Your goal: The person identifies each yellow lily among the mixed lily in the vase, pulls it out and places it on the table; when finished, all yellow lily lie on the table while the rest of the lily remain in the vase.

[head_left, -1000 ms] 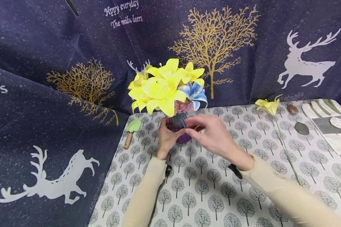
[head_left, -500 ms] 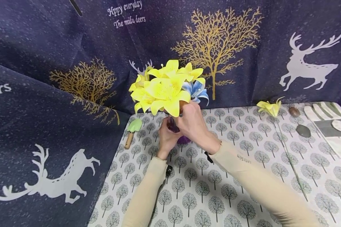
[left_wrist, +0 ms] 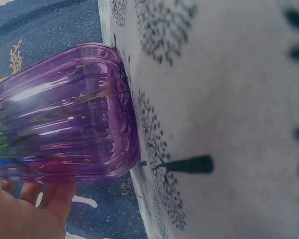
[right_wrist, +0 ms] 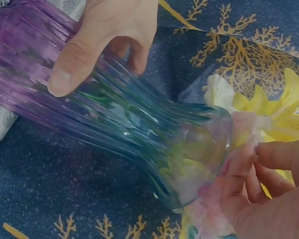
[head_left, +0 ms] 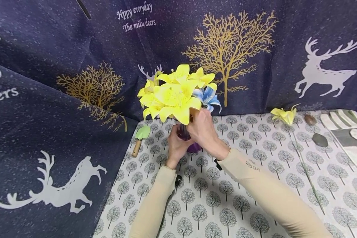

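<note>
Presently a purple-and-blue glass vase stands on the tabletop, the left hand's grip wrapped around it. At its mouth, the right hand's narrow grip pinches pink petals. Yellow lilies and a blue lily spread above; a green trowel lies to the left.
</note>
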A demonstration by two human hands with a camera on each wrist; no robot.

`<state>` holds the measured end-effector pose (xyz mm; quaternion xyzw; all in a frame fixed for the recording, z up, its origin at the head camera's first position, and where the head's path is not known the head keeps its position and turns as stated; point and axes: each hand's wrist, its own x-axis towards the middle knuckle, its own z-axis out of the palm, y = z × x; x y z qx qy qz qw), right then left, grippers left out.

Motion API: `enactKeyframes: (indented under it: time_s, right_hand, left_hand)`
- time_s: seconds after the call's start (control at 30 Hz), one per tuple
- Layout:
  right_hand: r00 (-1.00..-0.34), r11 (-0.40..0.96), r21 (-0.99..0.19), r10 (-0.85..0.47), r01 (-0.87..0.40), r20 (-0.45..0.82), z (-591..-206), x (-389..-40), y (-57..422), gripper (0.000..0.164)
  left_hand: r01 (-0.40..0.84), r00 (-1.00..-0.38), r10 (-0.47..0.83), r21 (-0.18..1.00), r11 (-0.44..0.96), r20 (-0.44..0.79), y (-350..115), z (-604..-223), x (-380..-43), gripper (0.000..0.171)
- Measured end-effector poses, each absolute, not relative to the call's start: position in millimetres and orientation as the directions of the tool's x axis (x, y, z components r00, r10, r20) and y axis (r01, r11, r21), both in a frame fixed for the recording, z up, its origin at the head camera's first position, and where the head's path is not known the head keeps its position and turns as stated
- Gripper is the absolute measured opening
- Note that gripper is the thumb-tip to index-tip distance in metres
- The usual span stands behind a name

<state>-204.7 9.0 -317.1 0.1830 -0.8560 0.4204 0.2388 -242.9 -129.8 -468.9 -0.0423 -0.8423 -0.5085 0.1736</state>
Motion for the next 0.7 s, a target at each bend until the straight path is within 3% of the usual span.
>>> enactKeyframes:
  time_s: [0.23,0.43,0.7]
  right_hand:
    - [-0.809,0.565,-0.636,-0.101,-0.526,0.580,-319.1,-206.4,10.6,0.009]
    - [-0.808,0.560,-0.647,-0.071,-0.517,0.585,-318.6,-204.8,10.9,0.022]
    - [-0.791,0.504,-0.669,-0.050,-0.547,0.609,-313.2,-199.5,11.2,0.009]
  left_hand:
    - [0.259,-0.935,-0.097,0.842,0.473,0.342,-128.5,-469.9,-243.4,0.080]
    - [0.263,-0.935,-0.094,0.848,0.461,0.342,-128.2,-469.0,-242.3,0.081]
    - [0.296,-0.922,-0.091,0.837,0.459,0.376,-129.4,-469.0,-242.6,0.080]
